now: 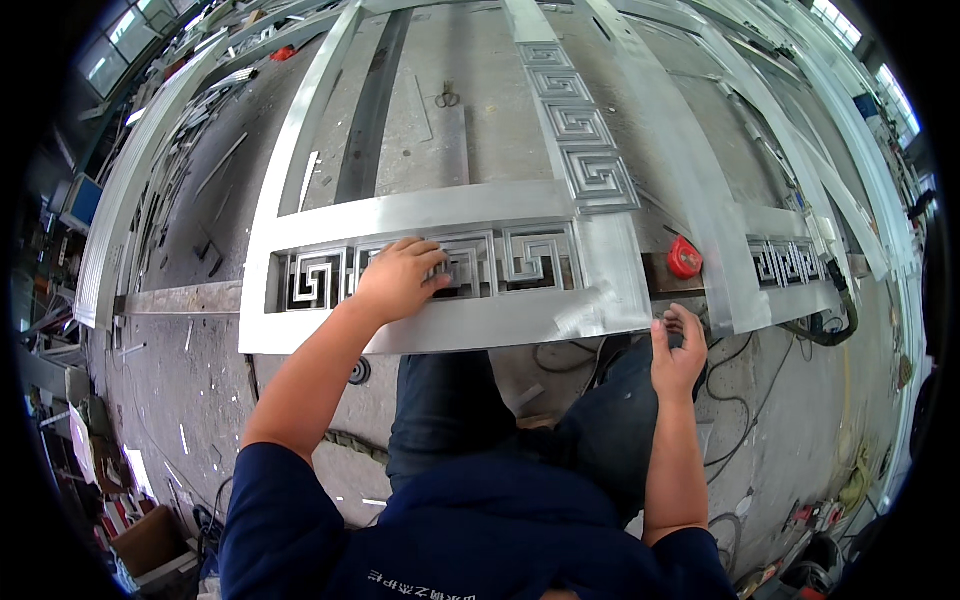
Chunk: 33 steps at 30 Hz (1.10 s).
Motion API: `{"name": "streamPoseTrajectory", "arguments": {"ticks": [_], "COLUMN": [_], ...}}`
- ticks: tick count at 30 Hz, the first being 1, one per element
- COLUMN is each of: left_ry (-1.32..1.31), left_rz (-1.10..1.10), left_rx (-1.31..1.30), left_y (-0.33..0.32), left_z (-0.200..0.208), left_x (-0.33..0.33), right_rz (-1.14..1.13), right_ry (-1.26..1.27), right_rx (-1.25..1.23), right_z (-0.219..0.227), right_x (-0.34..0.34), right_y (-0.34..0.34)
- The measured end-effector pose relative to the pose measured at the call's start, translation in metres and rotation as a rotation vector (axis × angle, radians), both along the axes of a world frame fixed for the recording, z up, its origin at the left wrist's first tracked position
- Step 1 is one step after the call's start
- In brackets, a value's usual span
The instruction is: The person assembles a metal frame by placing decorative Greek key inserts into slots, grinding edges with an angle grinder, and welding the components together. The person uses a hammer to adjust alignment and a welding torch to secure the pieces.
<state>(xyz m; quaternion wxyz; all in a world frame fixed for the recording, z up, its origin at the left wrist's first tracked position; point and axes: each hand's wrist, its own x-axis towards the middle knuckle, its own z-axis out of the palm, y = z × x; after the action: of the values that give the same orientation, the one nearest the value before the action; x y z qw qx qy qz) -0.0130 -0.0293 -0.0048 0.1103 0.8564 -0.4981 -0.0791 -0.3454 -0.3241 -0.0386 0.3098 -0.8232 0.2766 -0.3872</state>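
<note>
A silvery metal frame lies in front of me. In its near opening is a row of square-spiral fretwork pieces. My left hand rests on the middle of this row, its fingers bent around the bars and hiding part of the pattern. Just off the frame's near right corner is my right hand. Its fingers are loosely curled, the thumb apart from them, and nothing shows in them. A strip of matching fretwork squares lies along the frame's right upright, running away from me.
A red tape measure sits between this frame and a second metal frame at the right, which has its own fretwork. Scissors lie on the floor beyond. Metal offcuts are piled at left; cables trail at right.
</note>
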Motion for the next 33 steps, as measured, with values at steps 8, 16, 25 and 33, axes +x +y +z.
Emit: {"name": "streamPoseTrajectory", "arguments": {"ticks": [8, 16, 25, 33], "left_ry": [0.124, 0.051, 0.092, 0.091], "left_rz": [-0.131, -0.336, -0.389, -0.404], "left_rx": [0.007, 0.018, 0.069, -0.047], "left_y": [0.007, -0.076, -0.08, -0.078], "left_z": [0.003, -0.016, -0.013, -0.015], "left_x": [-0.036, -0.045, -0.038, -0.034], "right_rz": [0.371, 0.634, 0.789, 0.83], "right_ry": [0.241, 0.767, 0.838, 0.694], "right_rx": [-0.348, -0.748, -0.557, -0.433], "right_z": [0.036, 0.045, 0.044, 0.037], "right_x": [0.048, 0.118, 0.125, 0.125], "right_y": [0.014, 0.0, -0.01, -0.02]}}
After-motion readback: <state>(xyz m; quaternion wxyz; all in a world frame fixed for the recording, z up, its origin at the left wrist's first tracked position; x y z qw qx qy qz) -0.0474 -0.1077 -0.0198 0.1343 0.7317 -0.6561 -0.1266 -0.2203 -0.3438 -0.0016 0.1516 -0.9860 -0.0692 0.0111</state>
